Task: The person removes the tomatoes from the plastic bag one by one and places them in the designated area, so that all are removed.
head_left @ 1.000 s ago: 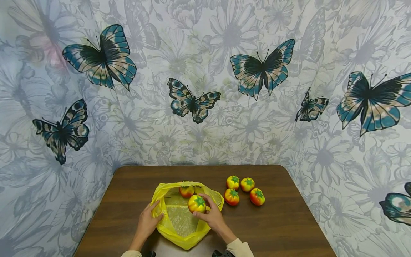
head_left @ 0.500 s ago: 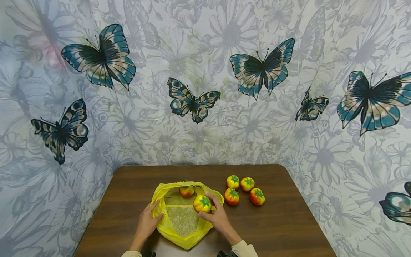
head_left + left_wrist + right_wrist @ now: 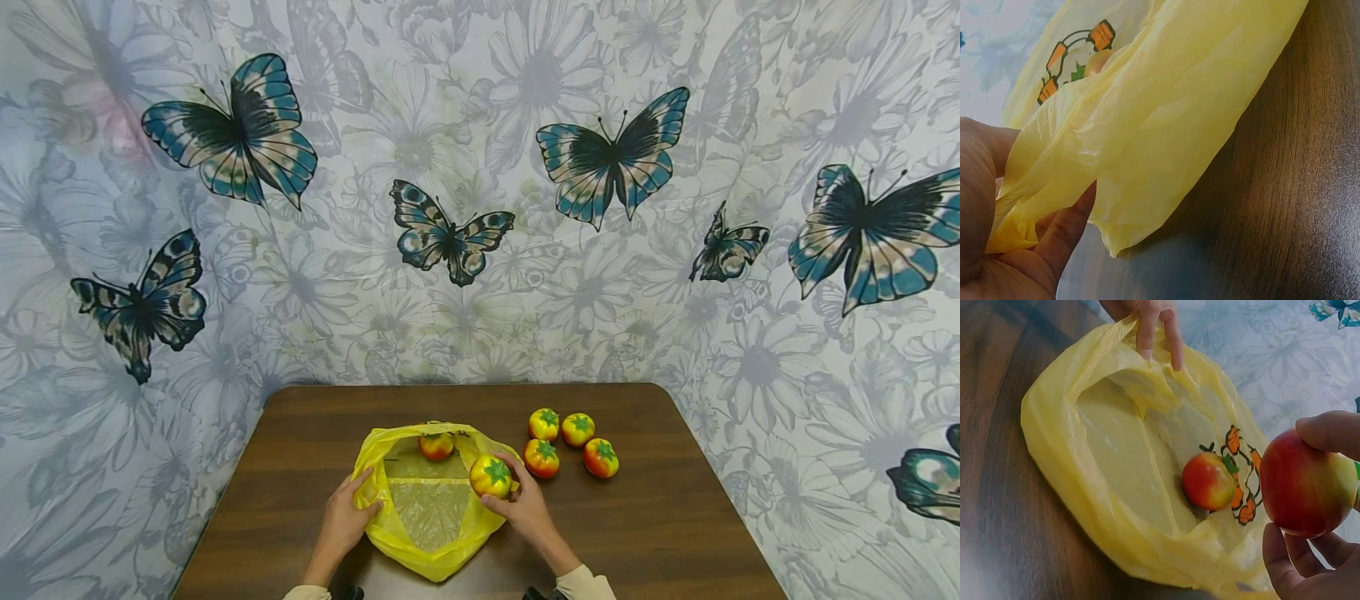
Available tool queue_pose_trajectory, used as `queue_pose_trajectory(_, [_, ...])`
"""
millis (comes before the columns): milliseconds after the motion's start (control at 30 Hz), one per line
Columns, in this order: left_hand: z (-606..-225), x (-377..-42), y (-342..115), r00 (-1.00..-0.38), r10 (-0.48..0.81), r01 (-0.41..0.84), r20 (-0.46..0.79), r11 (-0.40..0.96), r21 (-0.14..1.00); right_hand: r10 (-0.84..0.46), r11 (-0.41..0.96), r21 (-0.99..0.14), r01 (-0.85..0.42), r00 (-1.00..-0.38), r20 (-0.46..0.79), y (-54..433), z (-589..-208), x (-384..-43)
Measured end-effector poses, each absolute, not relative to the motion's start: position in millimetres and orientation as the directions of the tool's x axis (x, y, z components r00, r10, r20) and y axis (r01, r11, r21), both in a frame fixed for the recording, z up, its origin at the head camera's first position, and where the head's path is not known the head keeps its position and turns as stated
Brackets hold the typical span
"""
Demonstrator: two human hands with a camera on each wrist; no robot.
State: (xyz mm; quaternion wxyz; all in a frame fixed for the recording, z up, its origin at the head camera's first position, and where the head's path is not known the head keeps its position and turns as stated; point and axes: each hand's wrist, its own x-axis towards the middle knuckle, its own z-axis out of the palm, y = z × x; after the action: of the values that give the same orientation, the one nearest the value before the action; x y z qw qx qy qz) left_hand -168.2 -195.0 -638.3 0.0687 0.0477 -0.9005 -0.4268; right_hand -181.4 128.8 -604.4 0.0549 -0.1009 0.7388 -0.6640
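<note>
A yellow plastic bag (image 3: pixel 431 562) lies with its mouth wide on the table. My left hand (image 3: pixel 345 518) grips its left rim, the plastic bunched between thumb and fingers (image 3: pixel 1066 234) in the left wrist view. Held in my right hand (image 3: pixel 531 507) is a red-and-yellow tomato (image 3: pixel 491 477) with a green star-shaped top, above the bag's right rim. The right wrist view shows thumb and fingertips around this held tomato (image 3: pixel 1304 482). One similar tomato (image 3: pixel 1208 481) sits inside the bag, toward its far side, by a printed orange-and-black design.
Several more tomatoes (image 3: pixel 543 459) stand in a loose cluster on the brown wooden table (image 3: pixel 660 533), right of the bag. Behind the table's far edge rises a wall covering (image 3: pixel 465 333) with flowers and butterflies.
My right hand has moved right with the tomato, from over the bag's mouth to its right rim. The left hand, the bag and the other tomatoes have stayed in place.
</note>
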Motion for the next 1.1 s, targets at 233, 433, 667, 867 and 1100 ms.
queue_pose_trajectory(233, [-636.8,-166.5,-194.1,-0.986,-0.141,-0.019,0.093,0.640,0.768,-0.153,0.156,-0.986,-0.056,-0.988,0.032,141.5,-614.4,-180.0])
queue_pose_trajectory(433, [-636.4,-166.3,-194.3,-0.986,-0.145,-0.033,0.079,0.639,0.768,-0.083,0.150,-0.987,-0.050,-0.996,0.038,149.5,-621.4,-181.2])
queue_pose_trajectory(667, [-634.6,-165.3,-194.8,-0.989,-0.133,-0.036,0.065,0.644,0.764,-0.014,0.180,-0.982,-0.055,-0.998,0.054,159.0,-620.3,-182.9])
queue_pose_trajectory(867, [-634.3,-165.4,-194.7,-0.989,-0.132,-0.036,0.063,0.640,0.768,0.036,0.228,-0.971,-0.077,-0.996,0.087,166.7,-619.9,-183.8])
queue_pose_trajectory(1100, [-634.0,-165.9,-194.1,-0.989,-0.134,-0.038,0.062,0.637,0.770,0.076,0.257,-0.963,-0.081,-0.992,0.103,174.7,-622.1,-185.7])
